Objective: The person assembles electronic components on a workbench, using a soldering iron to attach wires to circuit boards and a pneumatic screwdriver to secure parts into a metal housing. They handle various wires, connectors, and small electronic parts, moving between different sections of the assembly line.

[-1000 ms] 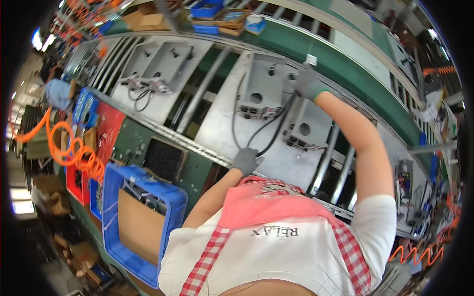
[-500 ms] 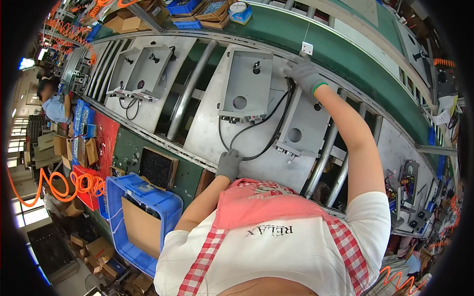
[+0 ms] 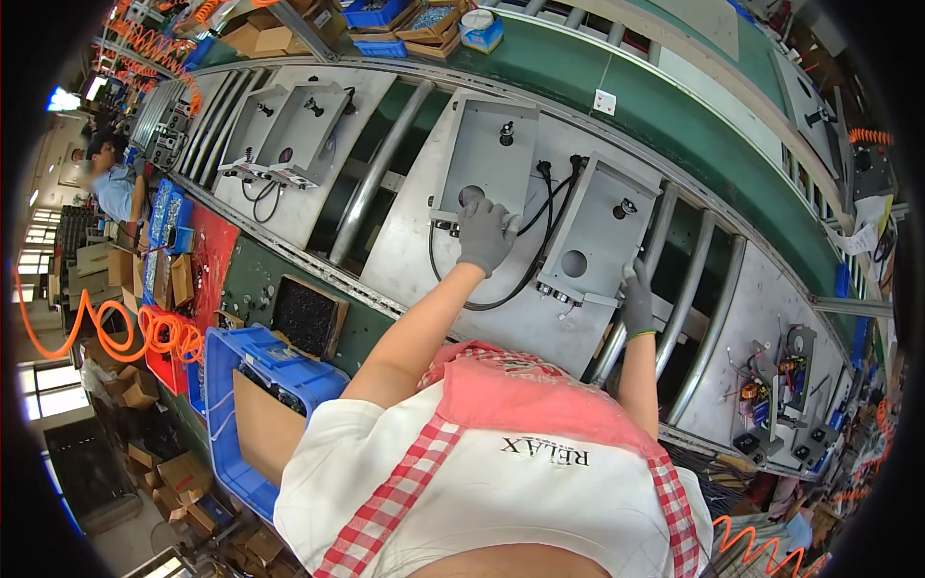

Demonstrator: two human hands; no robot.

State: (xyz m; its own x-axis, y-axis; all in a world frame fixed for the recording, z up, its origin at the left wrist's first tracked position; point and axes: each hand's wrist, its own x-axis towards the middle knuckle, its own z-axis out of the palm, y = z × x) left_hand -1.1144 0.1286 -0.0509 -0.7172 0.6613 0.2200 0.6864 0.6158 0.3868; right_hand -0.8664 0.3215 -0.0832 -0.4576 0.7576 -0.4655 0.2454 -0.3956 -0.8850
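Two grey sheet-metal housings lie on the pale board in front of me. Each has a round hole and a black fitting inside. My left hand (image 3: 487, 236), in a grey glove, is closed over the near wall of the left housing (image 3: 493, 159). At the near right corner of the right housing (image 3: 597, 231) is my right hand (image 3: 636, 297), also gloved. Its fingers are stretched out along the housing's side; whether they touch it I cannot tell. A black cable (image 3: 532, 279) loops between the housings, its plug ends lying near the far edge of the board.
Metal rollers (image 3: 383, 173) separate the boards along the line. Another board (image 3: 318, 193) at the left carries more housings. A blue crate (image 3: 224, 424) with cardboard stands at the near left. Loose wired parts (image 3: 785, 385) lie at the right. A person (image 3: 118, 188) is at the far left.
My right hand has left the plug ends at the far side and come down to the right housing's near right corner. My left hand has moved from the cable up to the left housing.
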